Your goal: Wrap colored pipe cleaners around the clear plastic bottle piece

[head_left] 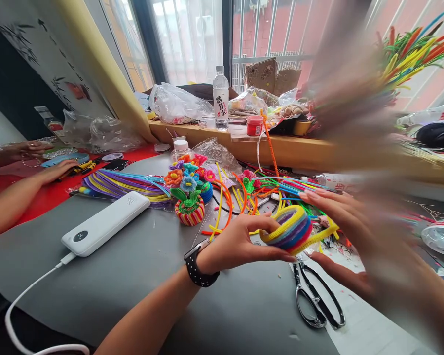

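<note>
My left hand (pixel 240 241), with a black dotted watch band at the wrist, pinches a coiled ring of fuzzy stems (pixel 290 229) in yellow, light blue, purple, blue and pink. A yellow stem end (pixel 320 236) sticks out from the coil to the right. My right hand (pixel 348 236) is just right of the coil, fingers and thumb spread apart around that loose end. A large blur covers part of my right arm. Below the coil, black-handled scissors (pixel 316 298) lie on the table. A small pot of fuzzy flowers (pixel 190 209) stands left of the coil.
A white power bank (pixel 105 224) with a cable lies at left, near bundled purple and yellow stems (pixel 122 185). Another person's hands (pixel 59 170) rest over a red surface (pixel 40 192). Loose stems cover the middle back. A water bottle (pixel 221 101) stands on the ledge.
</note>
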Demonstrator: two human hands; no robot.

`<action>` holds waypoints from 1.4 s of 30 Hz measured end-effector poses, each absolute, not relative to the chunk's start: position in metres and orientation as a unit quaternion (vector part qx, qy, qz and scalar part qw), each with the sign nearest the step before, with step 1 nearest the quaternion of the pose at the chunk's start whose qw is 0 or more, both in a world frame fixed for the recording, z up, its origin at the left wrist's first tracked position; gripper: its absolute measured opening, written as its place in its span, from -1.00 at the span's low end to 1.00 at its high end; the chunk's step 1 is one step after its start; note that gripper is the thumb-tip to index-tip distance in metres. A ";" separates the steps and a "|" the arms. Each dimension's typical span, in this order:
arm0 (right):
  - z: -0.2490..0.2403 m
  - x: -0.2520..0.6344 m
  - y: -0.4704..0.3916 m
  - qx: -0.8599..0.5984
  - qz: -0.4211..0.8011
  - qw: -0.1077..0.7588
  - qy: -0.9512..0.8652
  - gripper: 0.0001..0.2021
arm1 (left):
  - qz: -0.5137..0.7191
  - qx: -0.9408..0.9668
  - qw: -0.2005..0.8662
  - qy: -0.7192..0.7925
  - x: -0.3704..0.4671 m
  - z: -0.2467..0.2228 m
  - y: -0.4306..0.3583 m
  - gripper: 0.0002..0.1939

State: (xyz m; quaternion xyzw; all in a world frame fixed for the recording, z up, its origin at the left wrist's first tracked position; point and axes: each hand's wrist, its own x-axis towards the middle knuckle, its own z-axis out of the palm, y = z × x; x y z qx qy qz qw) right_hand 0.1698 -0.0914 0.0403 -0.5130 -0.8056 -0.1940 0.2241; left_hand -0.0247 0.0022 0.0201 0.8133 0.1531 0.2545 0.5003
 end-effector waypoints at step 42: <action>0.034 0.170 -0.086 -0.548 -0.231 0.247 -0.765 -0.56 | 0.186 0.632 0.716 0.230 -0.020 0.021 0.001 -0.80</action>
